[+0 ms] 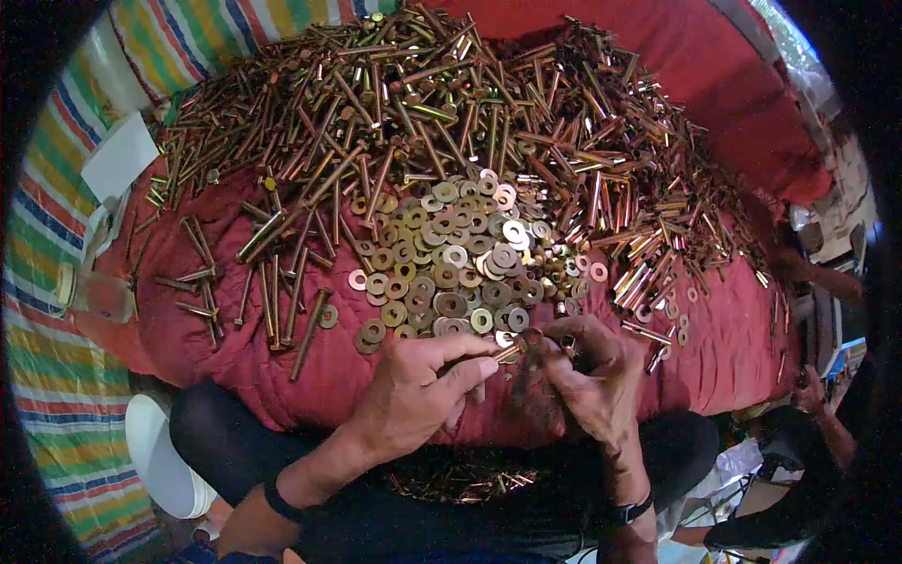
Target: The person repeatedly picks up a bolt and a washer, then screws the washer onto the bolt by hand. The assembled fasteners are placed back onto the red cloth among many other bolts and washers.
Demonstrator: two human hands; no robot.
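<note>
My left hand pinches a slim gold-coloured bolt between thumb and forefinger, just above the red cloth's near edge. Fingers curled, my right hand meets its end; a small nut-like piece shows at these fingers, but what they grip is mostly hidden. Right beyond both hands spreads a heap of flat washers, with small nuts along its right side. Several loose long bolts lie left of the washers. Metal sleeves and rods are piled to the right.
A large mound of bolts covers the far side of the red cloth. At left are a clear jar, a white card and a white bucket. More hardware lies between my legs. Another person's hand is at far right.
</note>
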